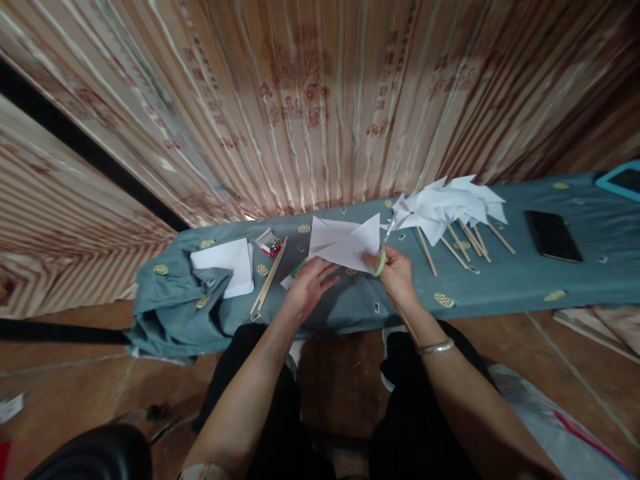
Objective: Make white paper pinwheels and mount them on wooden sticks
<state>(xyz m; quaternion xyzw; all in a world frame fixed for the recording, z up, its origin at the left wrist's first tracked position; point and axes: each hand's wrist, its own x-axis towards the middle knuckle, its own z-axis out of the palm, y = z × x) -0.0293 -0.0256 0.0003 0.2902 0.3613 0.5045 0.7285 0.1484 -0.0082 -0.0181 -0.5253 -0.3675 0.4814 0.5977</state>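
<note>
A white sheet of paper with cut, raised corners is in front of me, above the cloth. My left hand is closed on its lower left edge, the fingers partly hidden by the sheet. In my right hand are scissors with pale green handles, their metal blades pointing up and away at the sheet's right side. Just beyond the blades lie several white paper pinwheels, overlapping, on wooden sticks.
A grey-green cloth covers the narrow table. At left lie a paper stack, loose sticks and a small open box. To the right are a dark phone and a blue-edged device. A curtain hangs behind.
</note>
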